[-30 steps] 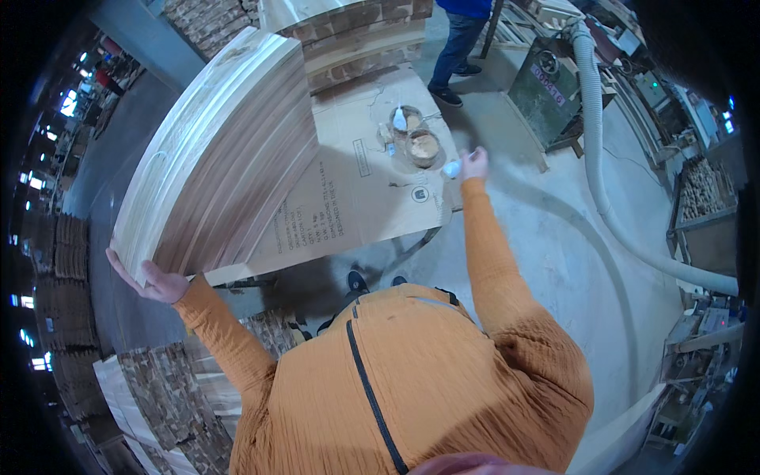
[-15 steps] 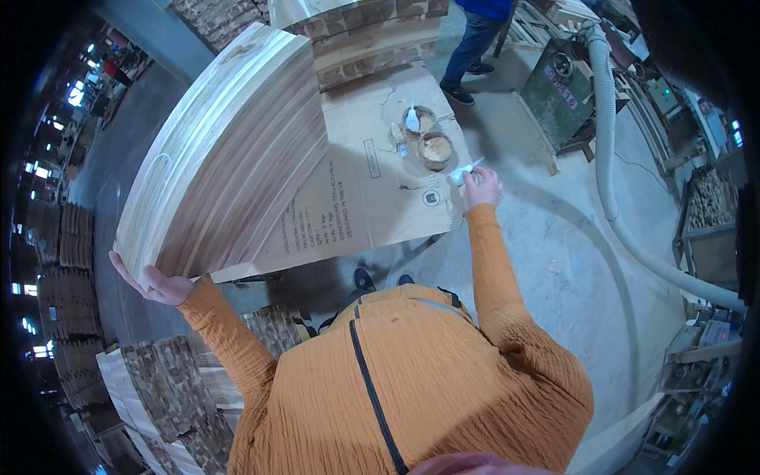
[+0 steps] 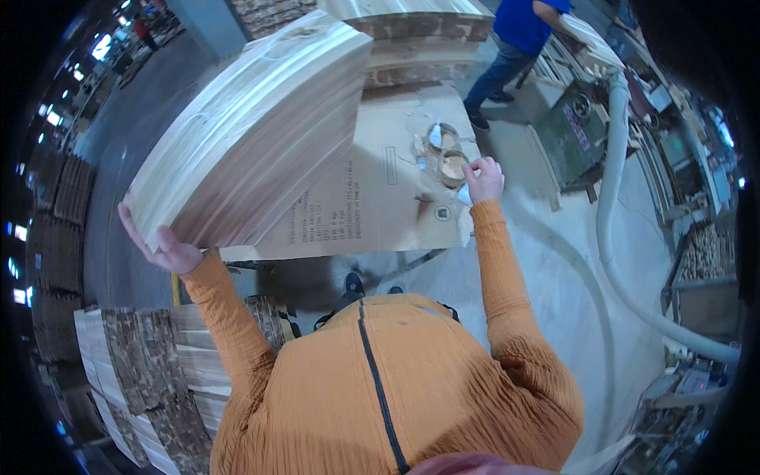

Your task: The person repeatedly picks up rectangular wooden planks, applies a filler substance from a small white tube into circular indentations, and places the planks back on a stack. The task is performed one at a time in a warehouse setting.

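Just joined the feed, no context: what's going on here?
The person's left hand grips the near corner of a curved wooden piece resting on cardboard. Their right hand is at a round container near the cardboard's right edge; whether its fingers hold anything is unclear. A small white object shows beside that hand. Another person stands beyond.

Co-worker (image 3: 504, 63) partly beyond top edge

Dark lines of printed letters and numerals (image 3: 326, 207), a thin rectangular framed label (image 3: 390, 165) and a round dark emblem (image 3: 442, 213) mark the flat brown cardboard sheet (image 3: 408, 218); purple characters (image 3: 576, 128) mark the boxy dark-green machine (image 3: 560, 149).
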### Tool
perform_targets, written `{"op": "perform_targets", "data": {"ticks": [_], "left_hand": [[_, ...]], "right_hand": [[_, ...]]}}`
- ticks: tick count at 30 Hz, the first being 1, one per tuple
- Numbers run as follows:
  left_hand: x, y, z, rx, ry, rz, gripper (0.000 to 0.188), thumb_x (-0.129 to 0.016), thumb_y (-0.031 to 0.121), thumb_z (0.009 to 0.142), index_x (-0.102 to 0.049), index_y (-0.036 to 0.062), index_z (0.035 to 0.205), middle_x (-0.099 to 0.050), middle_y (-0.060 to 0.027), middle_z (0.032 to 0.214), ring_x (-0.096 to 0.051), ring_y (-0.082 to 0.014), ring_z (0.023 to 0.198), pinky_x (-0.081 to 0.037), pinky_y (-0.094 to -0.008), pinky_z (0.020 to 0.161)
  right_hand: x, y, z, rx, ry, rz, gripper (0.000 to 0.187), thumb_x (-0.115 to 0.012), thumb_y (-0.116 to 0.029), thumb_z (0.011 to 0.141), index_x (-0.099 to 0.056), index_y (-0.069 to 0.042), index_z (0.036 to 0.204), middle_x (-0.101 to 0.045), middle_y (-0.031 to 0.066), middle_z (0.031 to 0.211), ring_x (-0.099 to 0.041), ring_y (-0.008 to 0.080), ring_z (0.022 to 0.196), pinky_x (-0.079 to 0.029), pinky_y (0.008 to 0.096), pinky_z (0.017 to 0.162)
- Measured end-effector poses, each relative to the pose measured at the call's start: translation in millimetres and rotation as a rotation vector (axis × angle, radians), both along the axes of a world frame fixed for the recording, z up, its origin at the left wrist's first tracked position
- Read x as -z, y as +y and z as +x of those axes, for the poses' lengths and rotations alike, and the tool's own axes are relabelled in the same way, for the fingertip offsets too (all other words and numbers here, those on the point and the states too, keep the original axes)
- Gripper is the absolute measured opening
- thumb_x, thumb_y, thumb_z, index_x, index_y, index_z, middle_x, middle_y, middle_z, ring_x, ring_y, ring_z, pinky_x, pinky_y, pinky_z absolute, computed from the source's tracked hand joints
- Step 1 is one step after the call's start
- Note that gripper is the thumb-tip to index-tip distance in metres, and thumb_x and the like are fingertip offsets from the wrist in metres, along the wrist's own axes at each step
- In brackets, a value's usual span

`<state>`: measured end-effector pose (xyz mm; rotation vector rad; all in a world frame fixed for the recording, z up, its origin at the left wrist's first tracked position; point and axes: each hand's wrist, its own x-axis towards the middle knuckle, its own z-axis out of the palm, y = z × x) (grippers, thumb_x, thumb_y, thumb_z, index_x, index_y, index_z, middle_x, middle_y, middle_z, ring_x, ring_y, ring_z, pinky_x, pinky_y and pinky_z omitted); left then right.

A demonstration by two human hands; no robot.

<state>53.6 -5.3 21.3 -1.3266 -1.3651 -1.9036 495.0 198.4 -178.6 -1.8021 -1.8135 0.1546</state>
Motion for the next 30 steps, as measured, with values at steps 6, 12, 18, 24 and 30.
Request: {"op": "perform_targets", "data": {"ticks": [6,12,18,24,30], "left_hand": [[-2.6,2.2,-3.1,0.047,0.039,0.03,0.069,-0.055,0.03,0.083,-0.034,-0.0071,0.137,-0.038,-0.0201,0.142,-0.039,-0.0294,0.129,-0.03,-0.0396,0.107],[0.7,-0.9,-1.5,0.115,-0.045,0.041,0.079,-0.062,0.031,0.076,-0.033,-0.0063,0.139,-0.041,-0.0197,0.137,-0.044,-0.0264,0.124,-0.034,-0.0356,0.104],[-4.5,-2.4,2.2,0.138,-0.075,0.047,0.081,-0.065,0.028,0.072,-0.034,-0.006,0.138,-0.046,-0.0189,0.131,-0.049,-0.0255,0.118,-0.037,-0.0348,0.101],[-3.1,0.3,-3.7,0.08,-0.034,0.038,0.081,-0.066,0.028,0.071,-0.035,-0.0064,0.137,-0.047,-0.0201,0.129,-0.049,-0.0271,0.118,-0.037,-0.0348,0.1],[-3.6,-0.3,-8.0,0.089,-0.054,0.038,0.081,-0.067,0.029,0.072,-0.035,-0.0072,0.137,-0.047,-0.0227,0.129,-0.048,-0.0296,0.119,-0.035,-0.0367,0.102]], "right_hand": [[-29.2,39.9,-30.5,-0.149,-0.418,-0.494,0.027,-0.058,-0.033,0.075,-0.07,-0.022,0.097,-0.068,0.0093,0.102,-0.063,0.0289,0.098,-0.039,0.0537,0.093],[-19.2,50.0,-36.9,-0.157,-0.526,-0.618,0.029,-0.056,-0.03,0.078,-0.067,-0.019,0.103,-0.065,0.008,0.111,-0.061,0.0263,0.105,-0.036,0.0515,0.095],[-17.2,58.7,-18.9,-0.209,-0.378,-0.475,0.027,-0.063,-0.036,0.074,-0.07,-0.014,0.089,-0.068,0.012,0.094,-0.065,0.0306,0.092,-0.045,0.0451,0.086],[-129.2,60.0,-64.8,-0.668,0.384,0.297,0.017,-0.067,-0.015,0.083,-0.063,0.001,0.081,-0.056,0.0062,0.067,-0.051,0.013,0.062,-0.043,0.0285,0.058],[-300.3,-12.9,-187.3,-1.034,0.518,0.352,0.014,-0.066,-0.011,0.083,-0.065,0.002,0.085,-0.056,0.0042,0.075,-0.052,0.0109,0.067,-0.042,0.0242,0.062]]}}
